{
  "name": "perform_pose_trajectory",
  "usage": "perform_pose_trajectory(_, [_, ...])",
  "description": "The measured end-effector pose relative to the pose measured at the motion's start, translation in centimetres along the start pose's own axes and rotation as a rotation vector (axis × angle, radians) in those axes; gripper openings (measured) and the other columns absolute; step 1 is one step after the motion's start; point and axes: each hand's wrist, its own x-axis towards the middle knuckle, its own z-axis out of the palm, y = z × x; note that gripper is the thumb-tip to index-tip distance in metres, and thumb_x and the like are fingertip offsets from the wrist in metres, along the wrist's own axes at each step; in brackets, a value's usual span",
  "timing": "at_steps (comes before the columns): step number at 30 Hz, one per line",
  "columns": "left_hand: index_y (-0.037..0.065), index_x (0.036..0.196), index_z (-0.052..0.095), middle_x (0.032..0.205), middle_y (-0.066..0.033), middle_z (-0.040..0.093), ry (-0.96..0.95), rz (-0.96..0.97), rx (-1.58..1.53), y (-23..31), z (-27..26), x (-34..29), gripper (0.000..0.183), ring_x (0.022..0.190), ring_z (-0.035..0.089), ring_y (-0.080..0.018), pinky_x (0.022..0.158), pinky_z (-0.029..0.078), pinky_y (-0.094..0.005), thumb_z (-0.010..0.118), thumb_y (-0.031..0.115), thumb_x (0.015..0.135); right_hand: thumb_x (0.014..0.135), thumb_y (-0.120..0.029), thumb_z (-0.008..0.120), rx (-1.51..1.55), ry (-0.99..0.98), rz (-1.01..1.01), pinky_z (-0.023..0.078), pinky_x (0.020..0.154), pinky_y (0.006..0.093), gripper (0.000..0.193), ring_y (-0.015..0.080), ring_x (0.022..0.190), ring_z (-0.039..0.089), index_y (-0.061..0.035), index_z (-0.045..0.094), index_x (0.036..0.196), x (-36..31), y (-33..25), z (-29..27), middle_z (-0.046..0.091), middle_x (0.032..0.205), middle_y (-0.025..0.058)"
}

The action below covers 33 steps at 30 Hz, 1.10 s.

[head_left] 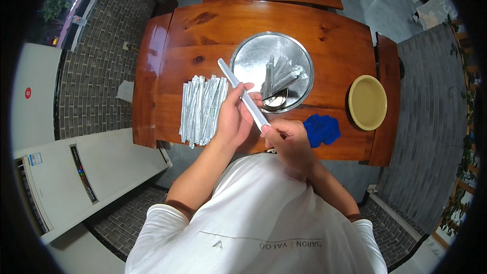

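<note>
One long white strip (254, 110), we see: left hand (236, 120) loosely gripping its middle, right hand (290, 140) pinching its near end.

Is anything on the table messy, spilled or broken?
A little messy: the blue cloth lies crumpled beside the right hand, not flat, and the silvery wrappers on the round tray stick out at uneven angles. I see nothing spilled or broken.

Long, slim white packet (253, 108) — straight, seen whole but for the fingers over it.
It slants above the table (182, 45), far end leftward — middle in the left hand (237, 121), near end pinched by the right hand (293, 139).
</note>
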Motion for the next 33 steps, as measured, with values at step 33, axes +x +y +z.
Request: perform_pose_trajectory(33, [0.001,0.085,0.056,0.076,-0.0074,0.061,-0.010,0.605,1.206,1.7,1.2,3.6,0.013,0.071,0.057,-0.0134,0.062,0.043,-0.0254,0.049,0.011,0.084,0.085,-0.019,0.050,0.103,0.232,0.060,0.031,0.047,0.0186,0.024,0.0034,0.051,0.039,0.0000,0.054,0.071,4.4,0.2,-5.7,0.045,0.057,-0.0021])
